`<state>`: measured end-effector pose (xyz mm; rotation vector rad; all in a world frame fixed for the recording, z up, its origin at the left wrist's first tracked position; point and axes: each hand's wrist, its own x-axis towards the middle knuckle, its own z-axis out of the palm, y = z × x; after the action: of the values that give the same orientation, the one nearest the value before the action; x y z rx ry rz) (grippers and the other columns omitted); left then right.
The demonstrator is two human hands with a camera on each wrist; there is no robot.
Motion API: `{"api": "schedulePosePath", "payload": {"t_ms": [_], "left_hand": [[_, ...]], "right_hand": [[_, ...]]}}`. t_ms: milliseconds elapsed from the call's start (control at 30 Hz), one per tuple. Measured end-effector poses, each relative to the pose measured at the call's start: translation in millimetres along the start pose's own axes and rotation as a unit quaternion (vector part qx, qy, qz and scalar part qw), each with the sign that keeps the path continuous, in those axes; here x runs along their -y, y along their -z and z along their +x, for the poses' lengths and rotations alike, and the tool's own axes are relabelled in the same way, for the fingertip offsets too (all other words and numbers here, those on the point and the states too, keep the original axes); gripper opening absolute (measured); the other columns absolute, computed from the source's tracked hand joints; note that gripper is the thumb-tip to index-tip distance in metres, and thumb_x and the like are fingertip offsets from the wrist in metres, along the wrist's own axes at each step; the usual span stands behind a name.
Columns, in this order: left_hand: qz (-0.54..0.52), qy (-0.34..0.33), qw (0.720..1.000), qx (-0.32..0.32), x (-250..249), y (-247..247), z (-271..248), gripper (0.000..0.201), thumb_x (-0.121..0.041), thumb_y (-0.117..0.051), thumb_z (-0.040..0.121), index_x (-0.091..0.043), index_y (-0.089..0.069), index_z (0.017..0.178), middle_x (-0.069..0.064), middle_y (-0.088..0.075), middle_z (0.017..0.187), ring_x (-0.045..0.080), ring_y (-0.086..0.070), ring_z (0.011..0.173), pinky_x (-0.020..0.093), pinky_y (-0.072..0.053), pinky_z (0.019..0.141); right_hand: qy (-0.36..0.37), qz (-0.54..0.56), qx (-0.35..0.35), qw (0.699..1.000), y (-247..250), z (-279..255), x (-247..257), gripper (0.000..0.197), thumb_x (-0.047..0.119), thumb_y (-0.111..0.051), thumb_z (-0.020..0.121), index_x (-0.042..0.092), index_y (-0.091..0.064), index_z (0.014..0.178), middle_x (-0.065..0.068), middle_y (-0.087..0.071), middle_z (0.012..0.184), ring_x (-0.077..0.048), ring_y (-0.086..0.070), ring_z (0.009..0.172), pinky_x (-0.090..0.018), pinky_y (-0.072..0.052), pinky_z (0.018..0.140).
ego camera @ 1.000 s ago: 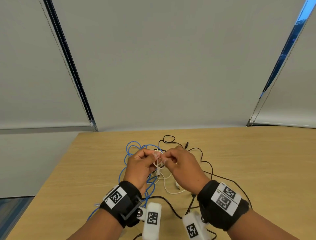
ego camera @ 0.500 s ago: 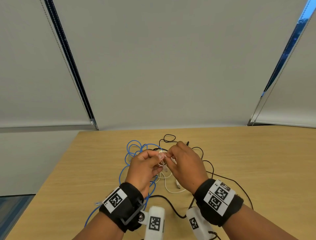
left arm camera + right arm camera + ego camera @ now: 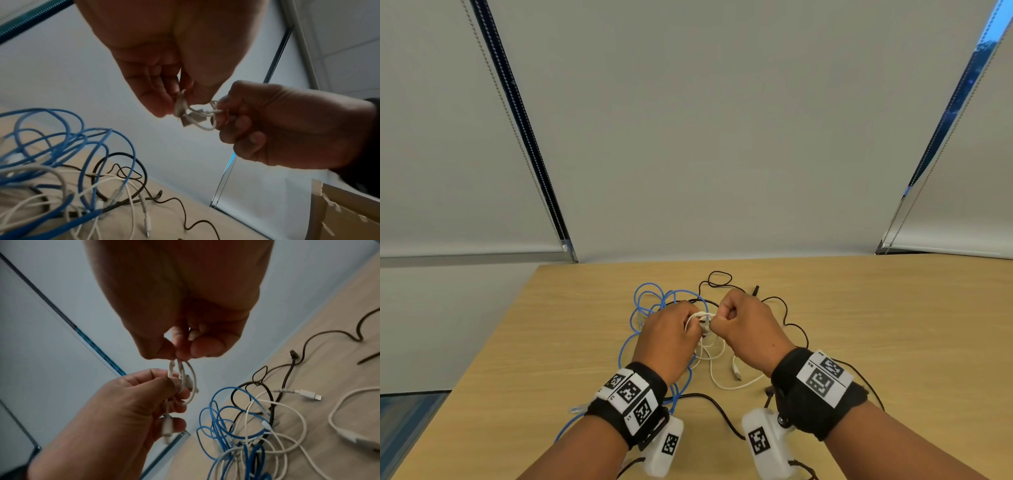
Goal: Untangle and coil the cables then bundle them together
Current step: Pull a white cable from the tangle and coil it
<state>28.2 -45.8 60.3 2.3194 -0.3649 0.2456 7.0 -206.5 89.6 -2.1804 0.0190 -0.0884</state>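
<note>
Over wooden bench (image 3: 859,325): left hand (image 3: 667,335) and right hand (image 3: 743,325) both pinch white cable (image 3: 700,320) coil. Keep loops even; clamp crossing firmly.

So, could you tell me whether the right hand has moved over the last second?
Yes. The right hand has shifted slightly away from the person, closer to the small black cable loop on the table.

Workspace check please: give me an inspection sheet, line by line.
Surface: wooden table, bare apart from cables.
Job's things: small white cable coil held above the table between both hands.
Clutter: nothing seen.
Hands: left hand and right hand each pinch the coil.
Cables: blue cable, black cable and loose white cable still tangled.
Surroundings: closed roller blinds; cardboard box nearby.
</note>
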Motion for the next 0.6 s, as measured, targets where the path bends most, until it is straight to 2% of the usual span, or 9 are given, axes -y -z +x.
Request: {"api": "schedulePosePath", "payload": {"t_ms": [33, 100, 167, 233, 300, 367, 433, 533, 600], "left_hand": [[0.004, -0.005, 1.000, 0.007, -0.1, 0.1, 0.5, 0.016, -0.017, -0.058, 0.090, -0.025, -0.071, 0.083, -0.008, -0.065, 0.071, 0.009, -0.060, 0.067, 0.036, -0.051, 0.063], [0.005, -0.011, 1.000, 0.022, -1.0, -0.3, -0.1, 0.017, -0.017, -0.057, 0.090, -0.023, -0.072, 0.086, -0.006, -0.067, 0.075, 0.012, -0.060, 0.070, 0.038, -0.051, 0.066], [0.023, -0.019, 0.999, 0.034, -2.3, -0.2, -1.1, 0.018, -0.021, -0.056, 0.094, -0.023, -0.074, 0.095, -0.005, -0.070, 0.083, 0.014, -0.061, 0.077, 0.037, -0.051, 0.072], [0.037, -0.027, 0.998, 0.040, -3.2, 0.0, -1.5, 0.020, -0.023, -0.055, 0.097, -0.025, -0.074, 0.102, -0.005, -0.071, 0.089, 0.013, -0.062, 0.084, 0.034, -0.051, 0.077], [0.018, -0.019, 0.999, 0.039, -3.0, 0.0, -1.1, 0.020, -0.021, -0.056, 0.096, -0.025, -0.075, 0.103, -0.007, -0.072, 0.091, 0.011, -0.063, 0.084, 0.031, -0.051, 0.077], [-0.010, 0.004, 0.999, 0.036, -2.3, -0.3, -0.8, 0.022, -0.015, -0.058, 0.092, -0.025, -0.076, 0.099, -0.011, -0.071, 0.090, 0.007, -0.063, 0.082, 0.027, -0.051, 0.075], [-0.016, 0.020, 0.999, 0.036, -0.5, -0.9, -0.8, 0.022, -0.012, -0.058, 0.088, -0.025, -0.075, 0.092, -0.013, -0.069, 0.084, 0.004, -0.063, 0.078, 0.028, -0.053, 0.071], [-0.004, 0.025, 0.999, 0.045, 2.7, -0.7, -1.6, 0.021, -0.013, -0.056, 0.085, -0.025, -0.073, 0.085, -0.011, -0.067, 0.077, 0.007, -0.060, 0.070, 0.036, -0.054, 0.067], [0.005, 0.030, 0.998, 0.058, 3.9, -1.2, -3.1, 0.019, -0.015, -0.055, 0.085, -0.025, -0.071, 0.083, -0.009, -0.064, 0.070, 0.007, -0.056, 0.062, 0.036, -0.053, 0.061]], "right_hand": [[-0.023, 0.045, 0.012, 0.999, 1.1, 1.7, 1.0, 0.008, 0.015, -0.065, 0.085, 0.013, -0.060, 0.090, 0.003, -0.056, 0.070, -0.011, -0.047, 0.057, -0.027, -0.042, 0.052], [-0.079, 0.134, 0.051, 0.986, 5.4, 5.1, 2.3, 0.014, 0.010, -0.060, 0.087, 0.015, -0.057, 0.100, -0.003, -0.054, 0.075, -0.013, -0.044, 0.054, -0.028, -0.042, 0.047], [-0.125, 0.173, 0.098, 0.972, 12.1, 7.9, 3.0, 0.018, 0.009, -0.054, 0.090, 0.017, -0.057, 0.105, -0.006, -0.052, 0.080, -0.013, -0.041, 0.055, -0.026, -0.041, 0.044], [-0.140, 0.179, 0.145, 0.963, 19.7, 9.7, 2.8, 0.021, 0.008, -0.050, 0.092, 0.017, -0.059, 0.108, -0.006, -0.051, 0.081, -0.013, -0.040, 0.056, -0.026, -0.041, 0.044], [-0.115, 0.128, 0.181, 0.968, 26.1, 10.7, 2.9, 0.023, 0.007, -0.052, 0.092, 0.018, -0.059, 0.111, -0.006, -0.049, 0.080, -0.014, -0.041, 0.059, -0.027, -0.043, 0.045], [-0.066, 0.013, 0.209, 0.976, 31.4, 10.8, 3.8, 0.024, 0.009, -0.056, 0.092, 0.019, -0.057, 0.113, -0.005, -0.053, 0.079, -0.016, -0.047, 0.059, -0.026, -0.046, 0.048], [-0.010, -0.096, 0.217, 0.971, 32.8, 10.7, 3.5, 0.023, 0.012, -0.060, 0.092, 0.019, -0.057, 0.114, 0.001, -0.059, 0.078, -0.015, -0.056, 0.058, -0.022, -0.047, 0.050], [0.049, -0.133, 0.184, 0.973, 30.7, 10.4, 0.8, 0.008, 0.018, -0.059, 0.095, 0.016, -0.065, 0.100, 0.009, -0.058, 0.072, -0.021, -0.069, 0.066, -0.023, -0.050, 0.056], [0.063, -0.125, 0.159, 0.977, 28.9, 10.6, -2.4, 0.010, 0.021, -0.059, 0.096, 0.017, -0.066, 0.090, 0.008, -0.061, 0.069, -0.021, -0.073, 0.071, -0.027, -0.053, 0.059]]}}
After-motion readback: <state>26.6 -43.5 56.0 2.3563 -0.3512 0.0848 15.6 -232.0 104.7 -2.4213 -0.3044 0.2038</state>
